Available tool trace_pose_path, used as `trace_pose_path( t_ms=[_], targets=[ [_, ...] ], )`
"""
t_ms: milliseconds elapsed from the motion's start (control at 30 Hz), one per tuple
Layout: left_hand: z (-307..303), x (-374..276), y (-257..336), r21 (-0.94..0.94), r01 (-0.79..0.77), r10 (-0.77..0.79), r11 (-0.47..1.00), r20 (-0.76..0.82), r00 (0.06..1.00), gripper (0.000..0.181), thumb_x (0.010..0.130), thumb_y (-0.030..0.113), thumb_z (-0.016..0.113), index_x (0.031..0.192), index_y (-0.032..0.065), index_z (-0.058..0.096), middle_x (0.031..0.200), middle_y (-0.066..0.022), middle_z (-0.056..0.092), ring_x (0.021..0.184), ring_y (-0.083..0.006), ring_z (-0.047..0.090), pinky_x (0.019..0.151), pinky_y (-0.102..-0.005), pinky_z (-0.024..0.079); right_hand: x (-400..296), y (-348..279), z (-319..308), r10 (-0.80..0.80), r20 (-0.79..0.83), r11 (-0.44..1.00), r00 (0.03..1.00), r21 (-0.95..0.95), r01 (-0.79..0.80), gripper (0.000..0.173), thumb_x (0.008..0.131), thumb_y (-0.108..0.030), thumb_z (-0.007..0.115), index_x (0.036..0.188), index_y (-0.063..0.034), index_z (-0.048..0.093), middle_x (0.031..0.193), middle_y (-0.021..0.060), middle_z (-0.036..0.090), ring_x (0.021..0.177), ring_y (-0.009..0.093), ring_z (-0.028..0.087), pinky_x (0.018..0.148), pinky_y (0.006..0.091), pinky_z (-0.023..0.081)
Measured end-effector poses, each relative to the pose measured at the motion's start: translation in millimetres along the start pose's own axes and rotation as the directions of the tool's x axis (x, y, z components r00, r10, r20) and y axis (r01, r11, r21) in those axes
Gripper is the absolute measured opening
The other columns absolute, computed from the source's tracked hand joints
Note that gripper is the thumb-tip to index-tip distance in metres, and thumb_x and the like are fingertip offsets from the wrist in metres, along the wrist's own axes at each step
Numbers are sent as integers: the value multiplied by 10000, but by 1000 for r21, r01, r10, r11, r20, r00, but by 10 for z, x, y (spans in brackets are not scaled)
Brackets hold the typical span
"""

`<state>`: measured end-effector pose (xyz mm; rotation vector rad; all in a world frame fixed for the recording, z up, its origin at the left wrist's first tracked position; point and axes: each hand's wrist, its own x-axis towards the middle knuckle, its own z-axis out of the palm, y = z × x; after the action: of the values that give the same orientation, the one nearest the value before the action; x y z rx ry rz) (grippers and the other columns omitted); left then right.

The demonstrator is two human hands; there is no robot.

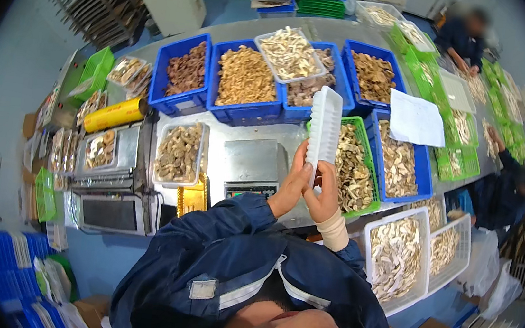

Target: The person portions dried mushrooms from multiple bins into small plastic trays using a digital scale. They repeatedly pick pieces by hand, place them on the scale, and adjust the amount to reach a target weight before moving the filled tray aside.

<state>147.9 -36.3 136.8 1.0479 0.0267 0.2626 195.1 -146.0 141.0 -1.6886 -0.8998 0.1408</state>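
A nested stack of white plastic trays is held up in front of me, tilted, over the steel table. My left hand presses against the stack's lower left side. My right hand grips its lower end from the right, thumb towards the left hand. Just left of the hands sits a digital scale with a bare steel plate. Right behind the stack is a green basket of dried sliced mushrooms.
Blue crates of dried mushrooms line the table's back. Left are a clear tub of mushrooms, a yellow basket and a film wrapping machine with a yellow roll. White baskets stand right. Two co-workers sit at right.
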Motion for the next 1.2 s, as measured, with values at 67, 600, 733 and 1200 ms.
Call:
trace_pose_path(
  t_ms=[67, 600, 733, 1200],
  targets=[
    [-83, -44, 12, -82, -22, 21, 996, -24, 999, 647, 997, 416, 323, 1485, 103, 37, 1435, -107, 270, 1266, -223, 375, 1005, -361, 384, 53, -35, 18, -5, 63, 996, 998, 91, -1, 407, 789, -48, 573, 1174, 26, 463, 1088, 145, 477, 908, 236, 557, 737, 315, 483],
    [-1004, -235, 287, 435, -266, 384, 860, -210, 899, 727, 911, 130, 535, 1477, 60, 84, 1463, -123, 231, 1301, -212, 313, 1066, -335, 284, 655, -150, 792, -38, 338, 998, 941, 65, 17, 282, 775, 41, 548, 1055, 17, 531, 956, 110, 504, 779, 175, 553, 651, 257, 470],
    [-1261, -240, 325, 298, -215, 311, 930, -326, 893, 842, 846, 121, 649, 1475, 78, 91, 1440, -123, 265, 1289, -222, 336, 1045, -350, 325, 701, -227, 1048, -88, 333, 995, 939, -16, 99, 294, 749, 38, 538, 1041, 8, 536, 901, 132, 522, 742, 231, 563, 644, 286, 464],
    [-2715, -144, 629, -399, -93, -160, 912, -557, 815, 456, 853, 193, 433, 1281, 36, 441, 1217, -126, 538, 1078, -252, 561, 957, -402, 451, 683, 111, 607, 138, 5, 987, 990, 78, -138, 238, 771, 58, 464, 993, 6, 535, 827, 82, 532, 744, 167, 524, 674, 273, 428]
  ],
)
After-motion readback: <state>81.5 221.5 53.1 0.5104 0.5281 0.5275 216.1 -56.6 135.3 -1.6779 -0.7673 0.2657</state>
